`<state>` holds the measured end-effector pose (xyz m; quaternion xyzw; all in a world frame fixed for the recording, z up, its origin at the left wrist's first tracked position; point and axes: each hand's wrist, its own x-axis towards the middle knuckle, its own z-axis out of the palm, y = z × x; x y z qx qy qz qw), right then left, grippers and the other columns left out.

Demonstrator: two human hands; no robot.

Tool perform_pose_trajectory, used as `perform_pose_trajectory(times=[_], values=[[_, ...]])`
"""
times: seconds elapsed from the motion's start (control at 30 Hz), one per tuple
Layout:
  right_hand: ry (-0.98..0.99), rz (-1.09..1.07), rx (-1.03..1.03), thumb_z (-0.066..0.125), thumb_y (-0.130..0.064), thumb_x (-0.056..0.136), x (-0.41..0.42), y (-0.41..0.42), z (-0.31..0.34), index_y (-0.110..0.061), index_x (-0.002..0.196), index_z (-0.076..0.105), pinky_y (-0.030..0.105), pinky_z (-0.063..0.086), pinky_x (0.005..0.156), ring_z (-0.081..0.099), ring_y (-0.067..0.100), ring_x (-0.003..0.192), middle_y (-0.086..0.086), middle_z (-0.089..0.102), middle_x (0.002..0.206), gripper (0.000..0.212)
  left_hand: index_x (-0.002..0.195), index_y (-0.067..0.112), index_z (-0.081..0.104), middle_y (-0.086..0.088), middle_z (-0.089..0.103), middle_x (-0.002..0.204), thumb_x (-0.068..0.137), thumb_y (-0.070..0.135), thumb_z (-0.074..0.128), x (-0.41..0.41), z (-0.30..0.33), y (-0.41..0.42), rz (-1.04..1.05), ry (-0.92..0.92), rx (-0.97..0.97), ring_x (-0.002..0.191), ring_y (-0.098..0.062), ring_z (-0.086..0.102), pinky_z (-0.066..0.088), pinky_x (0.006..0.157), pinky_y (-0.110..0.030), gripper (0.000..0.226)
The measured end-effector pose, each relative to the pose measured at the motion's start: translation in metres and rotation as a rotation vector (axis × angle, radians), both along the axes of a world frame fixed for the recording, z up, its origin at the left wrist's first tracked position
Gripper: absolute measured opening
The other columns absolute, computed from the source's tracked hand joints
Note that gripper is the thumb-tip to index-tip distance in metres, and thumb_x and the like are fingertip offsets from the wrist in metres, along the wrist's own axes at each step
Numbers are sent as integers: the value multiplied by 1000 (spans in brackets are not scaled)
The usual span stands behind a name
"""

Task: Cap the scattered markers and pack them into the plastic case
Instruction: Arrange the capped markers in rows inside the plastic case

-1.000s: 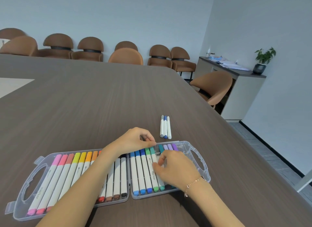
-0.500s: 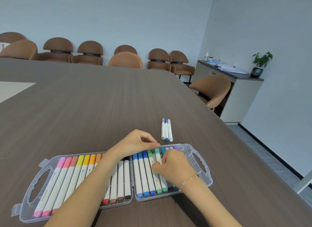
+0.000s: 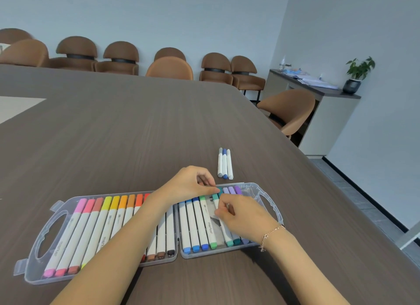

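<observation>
Plastic case: it lies open and flat on the dark table, two clear halves side by side, directly in front of the person.
Left half of the case: full row of capped markers, pink to black, under the left forearm.
Right half of the case: blue, green and purple markers in slots; beside the green one a gap is visible.
Teal marker: it lies slanted across the gap in the right half, not yet flat in a slot, as far as I can judge.
Right hand: fingers curled around the barrel of the teal marker, pinching it.
Left hand: fingertips closed narrow at the far cap end of the same marker; whether they grip the cap or only steady it, I cannot tell.
Loose markers: three, capped, close together on the table just beyond the far edge of the case.
Risk one: the slanted marker can wedge over its neighbours if it is pressed before it is straight.
Risk two: hard pressing can make the light case slide or tip at the hinge.
Risk three: the left forearm can drag the markers in the left half out of place.
Risk four: the three loose ones can roll away if the case bumps them.
</observation>
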<state>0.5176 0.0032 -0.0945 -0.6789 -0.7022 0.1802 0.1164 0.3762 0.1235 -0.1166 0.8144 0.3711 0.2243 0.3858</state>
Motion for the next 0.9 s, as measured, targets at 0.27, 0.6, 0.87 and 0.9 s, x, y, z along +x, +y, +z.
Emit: perform_pose_trajectory(times=[0.27, 0.6, 0.87, 0.9], values=[[-20, -20, 111, 49, -43, 93, -6, -5, -3, -22, 81, 48, 24, 38, 58, 44, 8, 63, -9, 46, 69, 24, 86, 26, 69, 11, 69, 86, 81, 33, 71, -4, 5, 1, -24, 6, 23, 78, 0, 63, 49, 67, -15, 9], [3, -221, -7, 53, -39, 86, -38, 7, -2, -21, 60, 35, 21, 38, 56, 38, 9, 53, -6, 39, 58, 35, 91, 22, 73, 10, 71, 88, 83, 31, 69, -27, 15, 5, -90, 51, -78, 81, -2, 66, 53, 71, -17, 12], [26, -236, 51, 54, -32, 86, -43, 5, 0, -20, 58, 30, 17, 23, 46, 30, 6, 49, -5, 34, 56, 39, 91, 25, 74, 11, 71, 90, 82, 36, 69, -28, 12, 5, -66, 8, -96, 87, -4, 66, 54, 79, -24, 15], [28, -230, 59, 54, -31, 87, -43, 5, 0, -20, 58, 30, 17, 23, 46, 30, 6, 48, -5, 33, 56, 39, 90, 25, 75, 11, 71, 89, 81, 36, 70, -27, 12, 5, -62, 6, -95, 86, -3, 66, 54, 78, -24, 14]])
